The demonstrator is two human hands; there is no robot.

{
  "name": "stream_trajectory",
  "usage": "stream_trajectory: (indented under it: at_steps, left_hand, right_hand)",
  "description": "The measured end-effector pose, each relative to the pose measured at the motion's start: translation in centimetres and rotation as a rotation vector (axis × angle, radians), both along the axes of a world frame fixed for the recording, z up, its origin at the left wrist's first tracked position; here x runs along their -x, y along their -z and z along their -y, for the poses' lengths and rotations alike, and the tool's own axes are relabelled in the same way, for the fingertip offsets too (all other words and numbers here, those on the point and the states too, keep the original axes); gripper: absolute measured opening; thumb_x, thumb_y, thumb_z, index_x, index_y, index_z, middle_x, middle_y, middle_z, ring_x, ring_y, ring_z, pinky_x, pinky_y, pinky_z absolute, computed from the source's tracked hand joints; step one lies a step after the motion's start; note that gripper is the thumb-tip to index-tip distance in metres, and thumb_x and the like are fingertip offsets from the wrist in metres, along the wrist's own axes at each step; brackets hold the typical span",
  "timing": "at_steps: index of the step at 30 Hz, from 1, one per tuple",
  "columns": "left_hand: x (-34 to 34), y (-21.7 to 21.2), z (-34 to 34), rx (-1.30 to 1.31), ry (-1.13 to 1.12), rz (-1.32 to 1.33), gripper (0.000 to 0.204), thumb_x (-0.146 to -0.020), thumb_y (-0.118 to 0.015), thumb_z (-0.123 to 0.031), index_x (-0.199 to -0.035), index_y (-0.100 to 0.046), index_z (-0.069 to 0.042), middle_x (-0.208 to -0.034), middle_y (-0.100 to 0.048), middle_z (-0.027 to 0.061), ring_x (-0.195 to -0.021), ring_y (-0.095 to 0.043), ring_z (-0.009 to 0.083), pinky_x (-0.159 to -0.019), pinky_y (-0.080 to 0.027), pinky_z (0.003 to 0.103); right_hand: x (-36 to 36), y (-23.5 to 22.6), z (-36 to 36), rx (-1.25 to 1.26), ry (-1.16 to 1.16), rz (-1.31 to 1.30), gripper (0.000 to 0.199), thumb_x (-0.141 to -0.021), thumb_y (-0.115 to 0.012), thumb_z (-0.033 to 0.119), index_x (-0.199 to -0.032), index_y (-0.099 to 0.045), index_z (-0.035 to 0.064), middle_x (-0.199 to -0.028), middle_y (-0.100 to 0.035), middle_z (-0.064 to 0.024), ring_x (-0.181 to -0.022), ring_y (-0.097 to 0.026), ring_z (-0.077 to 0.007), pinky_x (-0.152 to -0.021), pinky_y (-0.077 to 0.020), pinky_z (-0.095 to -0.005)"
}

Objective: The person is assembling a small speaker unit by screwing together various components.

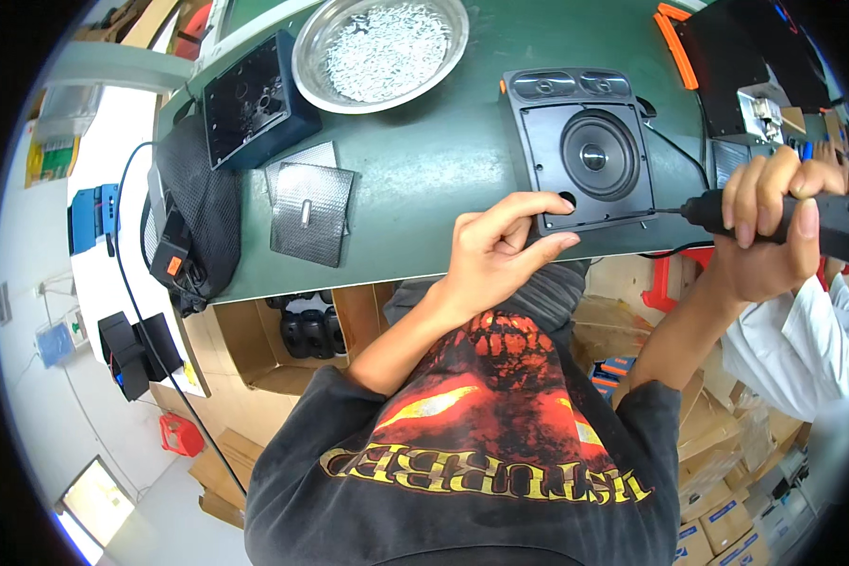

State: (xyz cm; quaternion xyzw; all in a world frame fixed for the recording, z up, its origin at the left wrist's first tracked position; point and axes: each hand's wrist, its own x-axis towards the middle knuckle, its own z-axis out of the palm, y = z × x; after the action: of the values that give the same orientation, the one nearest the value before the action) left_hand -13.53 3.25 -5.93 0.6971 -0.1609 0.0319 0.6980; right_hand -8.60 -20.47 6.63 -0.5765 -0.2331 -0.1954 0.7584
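Observation:
A black loudspeaker (547, 156) with a round cone and two small oval drivers lies face up near the table's front edge. Its lower left corner is pinched in my left hand (498, 243), index finger by the round port hole, thumb at the front edge. Wrapped around a black electric screwdriver (841, 224) are the fingers of my right hand (769, 212). The screwdriver's thin bit points left and reaches the speaker's lower right corner; whether it sits in a screw I cannot tell. Small screws show along the speaker's front panel.
A metal bowl (311, 71) of small screws stands on the green table (424, 179), beside an open black box (255, 113). Perforated metal grilles (313, 215) lie left of centre. At the right are a black case with orange edging (674, 47) and another person's white-clothed arm (792, 354).

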Motion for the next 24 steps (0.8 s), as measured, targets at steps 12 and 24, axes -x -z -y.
stream_trajectory:
  at_steps: [12,24]
  left_hand:
    - [-0.1,0.1,-0.1,-0.006,-0.009,0.027,0.036,-0.087,-0.087,0.0,-0.12,-0.074,-0.001,-0.06,-0.032,-0.0113,-0.055,-0.024,0.0002,-0.052,-0.019,0.023]
    - [-0.1,-0.6,0.1,0.026,-0.018,-0.018,0.037,-0.087,-0.086,-0.001,-0.122,-0.075,-0.003,-0.062,-0.031,-0.0099,-0.056,-0.024,0.0009,-0.053,-0.019,0.023]
  right_hand:
    - [0.4,-0.5,-1.5,0.172,-0.035,0.01,0.029,-0.102,-0.066,0.022,-0.102,-0.041,0.0081,-0.066,-0.044,-0.003,-0.043,-0.036,-0.0088,-0.04,-0.0372,-0.027]
    - [-0.6,-1.2,-1.2,0.117,-0.184,0.043,0.018,-0.101,-0.058,0.018,-0.11,-0.048,0.0065,-0.067,-0.045,-0.0014,-0.046,-0.038,-0.0092,-0.044,-0.0382,-0.0284]
